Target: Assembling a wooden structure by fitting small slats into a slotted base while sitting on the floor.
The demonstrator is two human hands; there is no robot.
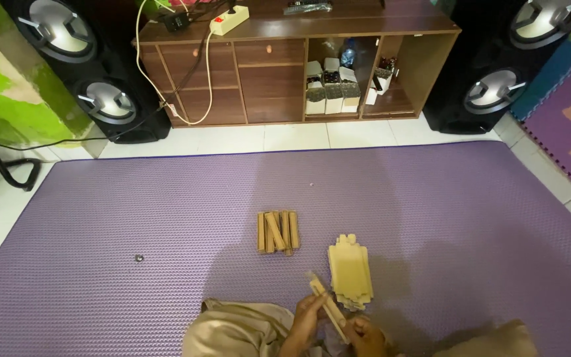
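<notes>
1. Wooden stick (327, 305) lies gripped in both hands at the bottom edge of the view: left hand (305, 318) closes its fingers round the middle, right hand (365, 334) pinches the near end.
2. Its long axis runs from 5 o'clock up to 11 o'clock, far tip free.
3. Just beyond, at 1 o'clock from the hands, a stack of flat notched boards (349, 271) rests on the purple mat (133, 198).
4. Farther, at 11 o'clock, a bundle of sticks (277, 231) lies apart, nearer the left hand.
</notes>
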